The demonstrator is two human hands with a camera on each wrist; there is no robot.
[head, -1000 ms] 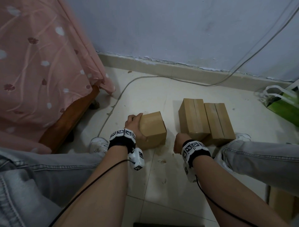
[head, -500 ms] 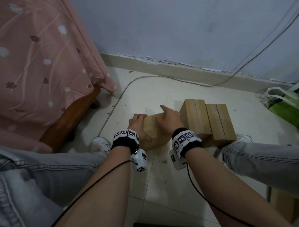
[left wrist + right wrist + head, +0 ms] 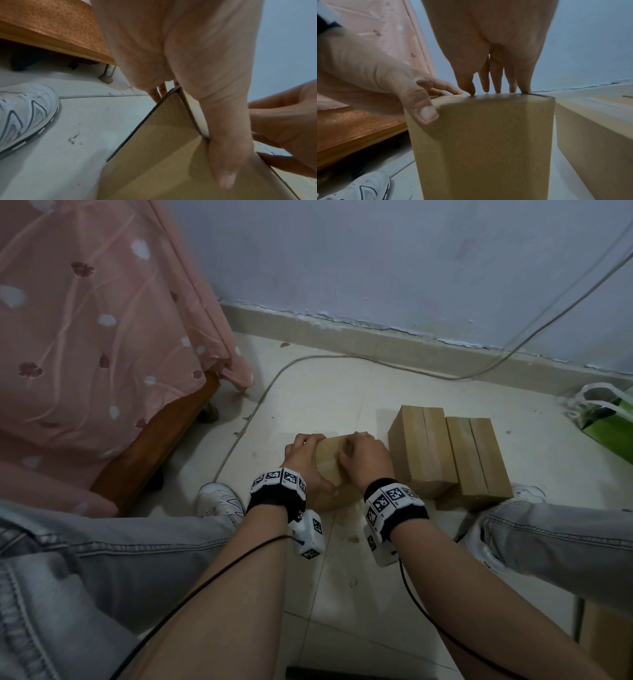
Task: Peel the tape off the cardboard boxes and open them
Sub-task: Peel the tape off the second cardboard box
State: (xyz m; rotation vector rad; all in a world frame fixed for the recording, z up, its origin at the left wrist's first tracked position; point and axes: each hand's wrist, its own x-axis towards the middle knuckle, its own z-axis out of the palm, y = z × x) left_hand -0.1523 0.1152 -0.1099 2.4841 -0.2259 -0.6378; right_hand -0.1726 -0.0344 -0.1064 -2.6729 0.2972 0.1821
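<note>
Three boxes sit on the floor and none is open yet, so the task looks barely begun. Left hand (image 3: pixel 305 457) has its grip wrapped round the near box (image 3: pixel 329 460), steadying it; right hand (image 3: pixel 364 460) curls its fingertips (image 3: pixel 496 88) onto the top edge, apparently hunting a tape end. Two more boxes (image 3: pixel 448 450) wait just beside it, flaps closed.
</note>
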